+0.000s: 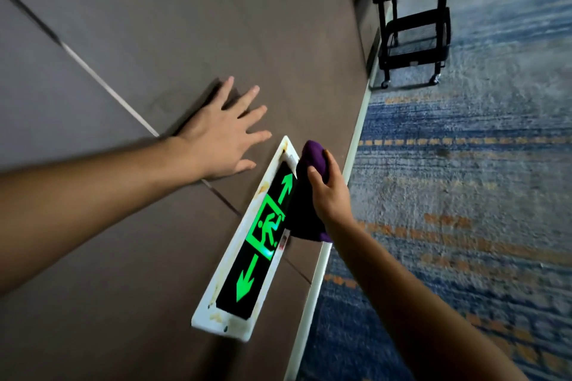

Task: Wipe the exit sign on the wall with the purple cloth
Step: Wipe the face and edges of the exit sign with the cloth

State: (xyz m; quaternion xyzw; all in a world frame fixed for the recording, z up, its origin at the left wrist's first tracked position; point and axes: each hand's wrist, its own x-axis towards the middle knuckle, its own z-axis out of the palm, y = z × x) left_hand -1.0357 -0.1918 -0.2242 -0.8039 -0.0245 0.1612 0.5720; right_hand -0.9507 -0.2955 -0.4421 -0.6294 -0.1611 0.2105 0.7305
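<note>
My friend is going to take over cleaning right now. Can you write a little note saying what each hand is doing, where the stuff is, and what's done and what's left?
Left hand: open, fingers spread, flat on the brown wall beside the sign.
Right hand: grips the bunched purple cloth, which sits against the floor-side edge of the exit sign, near one arrow end.
Sign: low on the wall by the white baseboard, lit green; its white frame shows brownish marks.
Done: cloth is at the sign; how much is wiped cannot be told.
Left: wipe the black face and the stained frame, along to the far arrow.
</note>
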